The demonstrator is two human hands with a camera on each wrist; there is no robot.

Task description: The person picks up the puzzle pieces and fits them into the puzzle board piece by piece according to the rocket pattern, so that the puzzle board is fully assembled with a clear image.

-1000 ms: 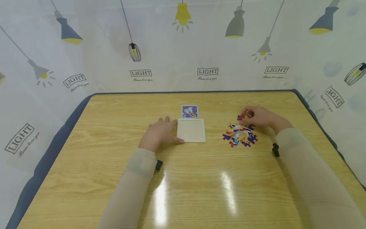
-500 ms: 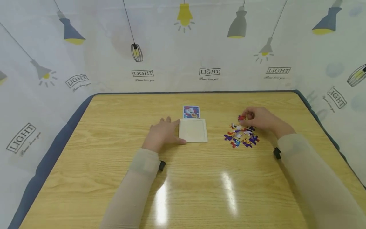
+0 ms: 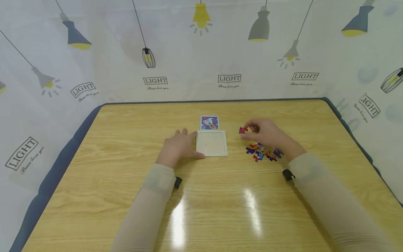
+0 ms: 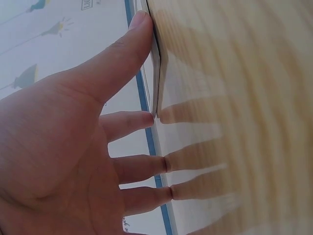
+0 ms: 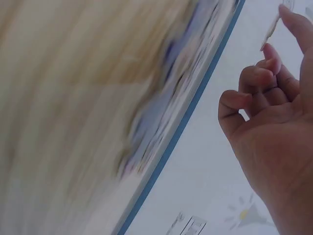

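- Right hand (image 3: 262,131): thumb and index pinch one red puzzle piece (image 3: 243,130); other fingers curled in, nothing else held. Right wrist view shows the piece nearly edge-on between the fingertips.
- Piece location: held up in the gap between the pile of puzzle pieces (image 3: 269,154) and the white tray (image 3: 226,143), nearer the pile. Not touching the tray.
- Change: half a second ago this hand was at the far edge of the pile; it has shifted left, toward the tray, same piece in its grip.
- Meaning: looks like pick done, carry begun, placing not yet started. Reads as early in the work, since every other piece in sight is in the pile.
- Left hand (image 3: 177,147): fingers spread, mostly straight, no grasp. Thumb at the tray's near left corner, index at the far left corner; seems to be steadying it.
- Left hand, tray and picture card (image 3: 209,123) show no clear change; small shift of the whole head view looks like camera motion.
- Card lies flat just beyond the tray, at its far edge, printed side up; probably the reference picture.
- Pile: loose, overlapping, on the bench (image 3: 211,196) right of the tray. Right hand now covers its far part, so piece count can't be told.
- Right wrist view: pile blurred, single pieces not readable.
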